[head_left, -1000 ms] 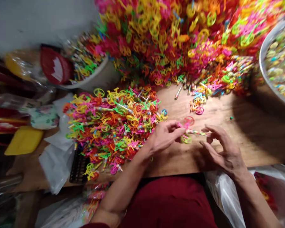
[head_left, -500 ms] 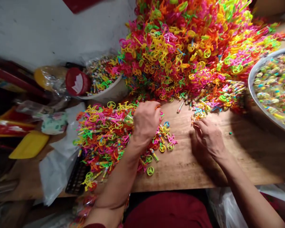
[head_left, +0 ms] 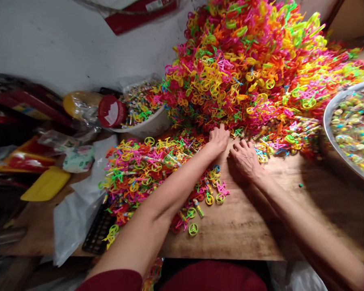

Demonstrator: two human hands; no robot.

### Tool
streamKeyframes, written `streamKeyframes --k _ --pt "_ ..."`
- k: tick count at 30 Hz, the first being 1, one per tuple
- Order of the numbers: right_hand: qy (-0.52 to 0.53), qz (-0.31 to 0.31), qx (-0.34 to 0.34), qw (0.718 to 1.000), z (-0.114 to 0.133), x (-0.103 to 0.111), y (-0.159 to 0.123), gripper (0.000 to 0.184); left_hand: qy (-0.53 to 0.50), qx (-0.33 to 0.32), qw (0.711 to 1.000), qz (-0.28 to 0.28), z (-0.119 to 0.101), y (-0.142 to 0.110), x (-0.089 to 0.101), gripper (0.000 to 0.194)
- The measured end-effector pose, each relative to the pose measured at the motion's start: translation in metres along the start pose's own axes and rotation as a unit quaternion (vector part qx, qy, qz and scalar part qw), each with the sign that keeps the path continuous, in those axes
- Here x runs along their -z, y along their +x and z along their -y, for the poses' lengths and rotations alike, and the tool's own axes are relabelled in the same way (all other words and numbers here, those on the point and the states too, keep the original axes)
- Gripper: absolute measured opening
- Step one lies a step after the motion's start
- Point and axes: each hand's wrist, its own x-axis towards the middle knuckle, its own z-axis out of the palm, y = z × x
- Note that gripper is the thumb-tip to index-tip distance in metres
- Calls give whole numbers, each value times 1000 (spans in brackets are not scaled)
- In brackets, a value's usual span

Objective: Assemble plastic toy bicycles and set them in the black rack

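My left hand (head_left: 219, 138) reaches to the front edge of a tall pile of bright plastic pieces (head_left: 236, 87), with small wheels and windmill-like shapes. Its fingers are curled down; whatever they pinch is hidden. Close to its right, my right hand (head_left: 245, 157) bends its fingers at the pile's edge, where slim candy-filled tubes lie; its fingertips are covered too. Under my left forearm spreads a lower heap of toys (head_left: 148, 169), tubes joined with coloured wheels. A few finished-looking pieces, such as a green wheel (head_left: 193, 229), lie loose on the wooden table (head_left: 230, 234).
A metal-rimmed basin (head_left: 329, 121) of wrapped candies stands at the right. Behind the heap at left is a white tub (head_left: 151, 126) with a red basket (head_left: 111, 112). A black tray (head_left: 97, 232), white plastic sheets (head_left: 74, 222) and a yellow scoop-like piece (head_left: 47, 184) lie left.
My left hand held a pink toy with a tube, went over to the lower heap, then moved forward to the big pile. My right hand moved forward and left beside it.
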Motion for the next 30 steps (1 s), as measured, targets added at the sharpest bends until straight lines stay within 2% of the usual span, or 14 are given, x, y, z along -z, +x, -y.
streamKeyframes --k 3,7,9,12,16,18,20,22,24,26,30 --pt "15 -13 21 1000 8 11 -34 19 0 -12 1000 -10 -2 6 -9 43" --pt "104 -127 10 986 11 32 -93 14 17 -12 1000 -2 -6 -8 -1 41" --pt "149 -183 -8 972 8 40 -122 13 17 -12 1000 -5 -14 -28 5 42" --pt "187 -222 -68 954 5 43 -159 21 -6 -62 998 -6 -36 -69 4 40" --pt "208 -245 -168 932 9 34 -196 23 -68 -126 989 47 -62 -115 -18 28" --pt "209 -249 -207 923 14 28 -209 23 -137 -126 982 38 -64 -126 -34 35" --pt "214 -244 -225 919 19 22 -218 25 -240 -100 966 12 -56 -131 -48 46" --pt "224 -236 -233 916 22 19 -222 27 -344 -43 938 -21 -44 -134 -57 39" --pt "238 -224 -242 914 24 19 -221 29 -399 18 915 -54 -32 -137 -60 24" --pt "254 -214 -256 908 24 20 -217 29 -392 43 916 -70 -26 -139 -58 21" --pt "272 -222 -273 896 25 24 -211 23 -311 9 950 -39 -35 -141 -54 21"
